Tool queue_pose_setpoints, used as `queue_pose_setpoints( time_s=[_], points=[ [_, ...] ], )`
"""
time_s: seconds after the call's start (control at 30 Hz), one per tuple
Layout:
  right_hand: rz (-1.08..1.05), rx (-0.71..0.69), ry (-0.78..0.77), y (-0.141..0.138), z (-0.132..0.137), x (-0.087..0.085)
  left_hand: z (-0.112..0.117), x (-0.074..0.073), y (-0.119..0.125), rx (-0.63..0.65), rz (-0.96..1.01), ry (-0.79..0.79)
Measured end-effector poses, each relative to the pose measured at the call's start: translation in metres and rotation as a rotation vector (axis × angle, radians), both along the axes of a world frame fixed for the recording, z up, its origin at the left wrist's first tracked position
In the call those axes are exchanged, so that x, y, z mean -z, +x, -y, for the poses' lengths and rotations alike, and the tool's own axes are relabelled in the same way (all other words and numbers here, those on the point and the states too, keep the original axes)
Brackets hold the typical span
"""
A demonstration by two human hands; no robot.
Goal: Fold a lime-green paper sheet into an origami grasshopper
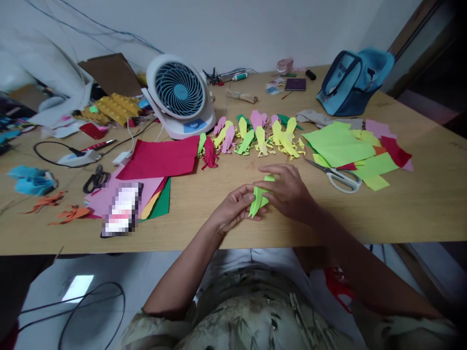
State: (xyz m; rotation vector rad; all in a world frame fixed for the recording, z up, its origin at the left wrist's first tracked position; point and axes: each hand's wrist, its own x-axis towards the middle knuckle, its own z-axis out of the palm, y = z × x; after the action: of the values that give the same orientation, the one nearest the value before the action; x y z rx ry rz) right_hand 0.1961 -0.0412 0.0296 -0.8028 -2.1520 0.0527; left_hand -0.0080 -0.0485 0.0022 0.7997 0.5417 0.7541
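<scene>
Between my hands is a folded piece of lime-green paper (258,200), held just above the near part of the wooden table. My left hand (235,206) grips its lower left side between thumb and fingers. From the right, my right hand (288,192) closes its thumb and fingers on the upper folds. Beyond them stands a row of cut, fringed figures in several colours, such as a yellow one (261,141) and a dark red one (209,153). Scissors with white handles (343,181) lie to the right of my right hand, beside lime-green sheets (339,146).
A white fan (179,92) stands at the back left. Left of my hands lie a dark red sheet (160,158), a phone (122,210), black-handled scissors (96,179) and orange cut pieces (73,214). A blue bag (353,82) sits at the back right. Cables cross the left side.
</scene>
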Motion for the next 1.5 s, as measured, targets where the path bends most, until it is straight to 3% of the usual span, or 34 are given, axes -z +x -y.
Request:
queue_pose_setpoints(
  time_s=[0.13, 0.4, 0.67, 0.83, 1.03, 1.27, 1.5],
  points=[
    [0.16, -0.008, 0.085, 0.001, 0.004, 0.001, 0.0, 0.001, 0.003, -0.064, -0.027, 0.002],
    [0.232, -0.022, 0.089, -0.003, 0.002, 0.006, 0.0, 0.009, 0.008, -0.214, -0.154, 0.063],
    [0.352, 0.036, 0.132, -0.004, -0.004, 0.013, 0.001, 0.002, 0.009, -0.173, -0.093, 0.044],
    [0.325, 0.031, 0.063, -0.007, -0.005, 0.012, 0.001, 0.005, 0.01, -0.209, -0.161, 0.021],
    [-0.086, 0.08, -0.128, -0.011, -0.003, 0.012, -0.002, 0.004, 0.01, -0.302, -0.185, -0.029],
    [-0.674, -0.055, -0.73, -0.018, -0.007, 0.038, -0.005, 0.007, 0.012, -0.402, -0.248, 0.089],
    [-0.812, -0.005, -0.878, -0.025, -0.009, 0.043, 0.0, 0.009, 0.017, -0.438, -0.436, 0.345]
  ],
)
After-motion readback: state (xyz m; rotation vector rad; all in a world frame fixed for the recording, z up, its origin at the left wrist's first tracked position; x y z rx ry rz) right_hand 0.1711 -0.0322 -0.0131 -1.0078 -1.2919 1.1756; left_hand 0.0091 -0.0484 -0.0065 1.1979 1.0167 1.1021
